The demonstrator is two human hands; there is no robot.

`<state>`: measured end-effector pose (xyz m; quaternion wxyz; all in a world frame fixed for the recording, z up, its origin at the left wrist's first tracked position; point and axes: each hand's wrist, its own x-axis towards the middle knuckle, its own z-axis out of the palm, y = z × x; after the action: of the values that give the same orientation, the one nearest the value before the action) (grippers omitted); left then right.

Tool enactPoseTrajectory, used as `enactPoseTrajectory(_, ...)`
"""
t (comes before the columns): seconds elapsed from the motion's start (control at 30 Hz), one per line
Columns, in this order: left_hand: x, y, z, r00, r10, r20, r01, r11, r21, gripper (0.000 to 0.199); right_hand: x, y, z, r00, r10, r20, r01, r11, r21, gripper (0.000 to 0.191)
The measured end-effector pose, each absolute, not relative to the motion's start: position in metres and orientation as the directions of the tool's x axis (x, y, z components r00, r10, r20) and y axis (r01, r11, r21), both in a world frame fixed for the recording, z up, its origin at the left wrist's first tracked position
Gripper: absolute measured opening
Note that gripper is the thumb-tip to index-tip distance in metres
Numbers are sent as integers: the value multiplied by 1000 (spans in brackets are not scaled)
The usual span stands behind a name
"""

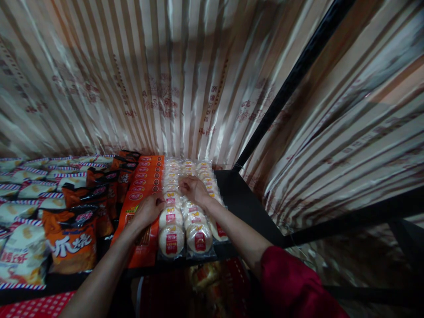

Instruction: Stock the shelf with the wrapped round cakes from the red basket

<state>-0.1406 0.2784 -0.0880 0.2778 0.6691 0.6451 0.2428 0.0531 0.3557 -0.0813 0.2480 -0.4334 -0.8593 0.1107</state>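
Several rows of flat round pastries (171,240) in clear wrappers with red labels stand on the dark shelf. My left hand (149,212) lies over an orange printed sheet (141,256), its fingers curled and pinched at the left edge of the first row. Whatever sits between those fingertips is too small to make out. Farther back, my right hand (195,191) reaches over the middle rows, its fingers bent down and closed on a wrapped pastry. Part of the rows is hidden beneath this hand and forearm.
Orange-and-black snack bags (71,243) stand left of the sheet, beside rows of white bags with striped edges (24,256). Striped, crinkled film (132,88) hangs behind. A black post (281,97) rises at the shelf's right corner. Packages (205,278) show on a lower level.
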Motion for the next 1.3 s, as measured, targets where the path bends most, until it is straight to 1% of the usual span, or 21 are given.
enactPoseTrajectory(0.07, -141, 279, -91, 45, 999, -13, 709, -23, 705, 13, 55, 354, -80, -504, 776, 380, 674, 628, -389, 8)
enactPoseTrajectory(0.17, -141, 280, -95, 39, 999, 6, 689, -32, 724, 15, 58, 348, -78, -564, 721, 403, 622, 691, -367, 12)
enactPoseTrajectory(0.3, -140, 281, -97, 39, 999, 38, 673, -54, 738, 17, 61, 339, -74, -659, 661, 360, 564, 750, -346, 15)
enactPoseTrajectory(0.4, -139, 280, -95, 24, 999, 42, 676, -48, 736, 17, 63, 335, -72, -697, 640, 323, 550, 767, -331, 15)
enactPoseTrajectory(0.6, -137, 279, -92, -8, 999, 46, 673, -29, 739, 16, 63, 333, -70, -707, 645, 288, 557, 760, -334, 19)
enactPoseTrajectory(0.83, -137, 284, -93, -17, 998, 63, 662, -36, 748, 17, 60, 332, -70, -692, 669, 271, 590, 740, -323, 9)
enactPoseTrajectory(1.0, -140, 285, -96, -19, 997, 79, 595, -52, 802, 21, 58, 330, -71, -675, 677, 292, 599, 735, -319, 8)
enactPoseTrajectory(1.17, -146, 279, -96, -40, 999, 14, 542, 10, 840, 27, 58, 328, -73, -669, 674, 313, 594, 738, -321, 9)
enactPoseTrajectory(1.3, -148, 275, -96, -39, 999, 3, 559, 19, 829, 19, 57, 329, -74, -664, 675, 321, 604, 737, -303, 8)
